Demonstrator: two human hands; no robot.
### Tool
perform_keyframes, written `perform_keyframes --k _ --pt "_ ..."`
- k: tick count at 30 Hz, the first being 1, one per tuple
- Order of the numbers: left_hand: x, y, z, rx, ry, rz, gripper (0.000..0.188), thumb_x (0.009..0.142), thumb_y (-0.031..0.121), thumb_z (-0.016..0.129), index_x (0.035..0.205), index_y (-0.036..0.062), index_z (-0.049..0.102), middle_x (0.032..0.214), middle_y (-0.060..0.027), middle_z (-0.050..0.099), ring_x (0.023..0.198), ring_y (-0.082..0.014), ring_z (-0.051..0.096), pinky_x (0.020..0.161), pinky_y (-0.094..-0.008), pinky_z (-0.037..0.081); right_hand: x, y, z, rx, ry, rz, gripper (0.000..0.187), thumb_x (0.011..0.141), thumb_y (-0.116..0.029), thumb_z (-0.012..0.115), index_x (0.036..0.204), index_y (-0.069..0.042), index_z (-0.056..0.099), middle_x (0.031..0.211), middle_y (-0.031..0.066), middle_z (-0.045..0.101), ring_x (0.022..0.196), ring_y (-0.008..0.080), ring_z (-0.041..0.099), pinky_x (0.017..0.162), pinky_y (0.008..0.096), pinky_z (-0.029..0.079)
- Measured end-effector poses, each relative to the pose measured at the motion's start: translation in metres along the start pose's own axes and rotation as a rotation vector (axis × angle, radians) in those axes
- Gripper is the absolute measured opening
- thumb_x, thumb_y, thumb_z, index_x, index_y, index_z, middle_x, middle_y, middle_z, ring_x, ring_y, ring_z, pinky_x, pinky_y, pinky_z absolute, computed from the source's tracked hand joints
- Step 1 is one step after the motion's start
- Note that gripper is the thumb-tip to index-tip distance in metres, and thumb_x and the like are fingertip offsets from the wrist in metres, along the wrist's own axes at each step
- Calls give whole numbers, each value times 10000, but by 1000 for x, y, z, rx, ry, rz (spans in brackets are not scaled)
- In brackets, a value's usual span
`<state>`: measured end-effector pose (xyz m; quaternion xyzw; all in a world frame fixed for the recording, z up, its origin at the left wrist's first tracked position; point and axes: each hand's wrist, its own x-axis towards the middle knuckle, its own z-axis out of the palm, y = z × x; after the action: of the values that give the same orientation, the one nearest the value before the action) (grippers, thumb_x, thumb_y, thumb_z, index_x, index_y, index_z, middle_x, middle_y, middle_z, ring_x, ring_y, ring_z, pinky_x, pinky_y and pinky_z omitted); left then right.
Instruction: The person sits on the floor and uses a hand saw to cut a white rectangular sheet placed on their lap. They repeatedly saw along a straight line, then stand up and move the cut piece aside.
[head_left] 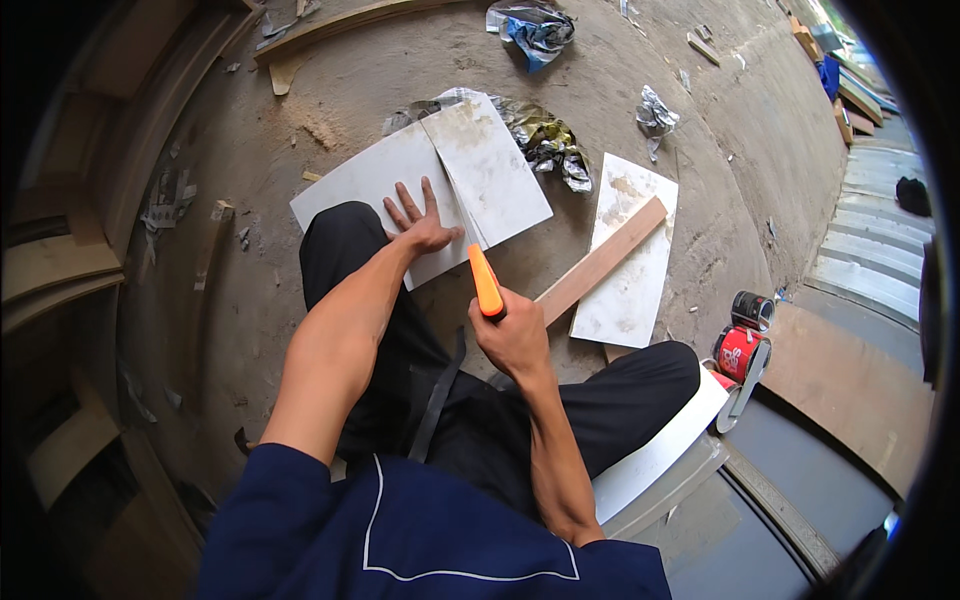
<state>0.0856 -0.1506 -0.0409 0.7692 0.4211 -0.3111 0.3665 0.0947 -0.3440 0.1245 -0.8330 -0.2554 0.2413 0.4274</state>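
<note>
A white board [365, 185] lies slanted on the ground in front of my legs, and a dark line runs across it. To the right of that line, the board's stained part [487, 165] sits at a slightly different angle. My left hand [425, 228] presses on the board with its fingers spread, just left of the line. My right hand [515, 335] is closed around the orange and black handle of a handsaw [484, 280]. Its thin blade shows nearly edge-on at the near end of the line.
A wooden strip [605, 260] rests across another white board [625, 300] on the right. Crumpled foil-like wrapping [550, 140] lies behind the cut board. Cans [738, 350] stand near my right knee. Wooden frames [65, 250] line the left side.
</note>
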Motion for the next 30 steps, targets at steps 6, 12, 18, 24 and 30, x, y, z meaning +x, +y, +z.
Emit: perform_keyframes --k 6,12,18,24,30 --pt "2 -4 10 12 52 28 1241 733 614 674 1458 290 -280 1446 -207 -426 1327 -493 -354 955 -792 -13 5 13 -30 98 -134 173 257 817 -179 633 692 26 541 576 169 532 505 297 502 537 384 417" --pt "-2 -8 11 -6 134 75 1237 706 639 681 1491 284 -207 1495 -189 -363 1357 -475 -321 971 -779 -20 7 38 -29 202 -135 115 269 814 -192 630 692 31 543 549 154 516 487 250 495 529 377 414" --pt "-15 -16 12 51 283 96 1120 698 516 737 1540 264 43 1572 -202 -150 1402 -513 -151 1009 -763 166 -2 35 -10 226 -47 36 243 799 -216 622 742 20 604 632 223 584 611 390 613 589 426 467" --pt "-5 -23 11 217 347 32 1004 742 420 730 1532 273 128 1573 -240 -20 1411 -534 6 1040 -649 311 -12 37 5 297 54 -41 285 800 -235 631 709 31 587 592 204 565 559 352 591 566 424 445" --pt "-21 -6 -14 260 282 89 814 792 415 697 1485 244 305 1461 -234 305 1339 -452 341 1019 -540 403 -5 45 -2 267 13 -14 292 797 -239 624 711 38 585 592 198 564 540 332 577 564 418 441"
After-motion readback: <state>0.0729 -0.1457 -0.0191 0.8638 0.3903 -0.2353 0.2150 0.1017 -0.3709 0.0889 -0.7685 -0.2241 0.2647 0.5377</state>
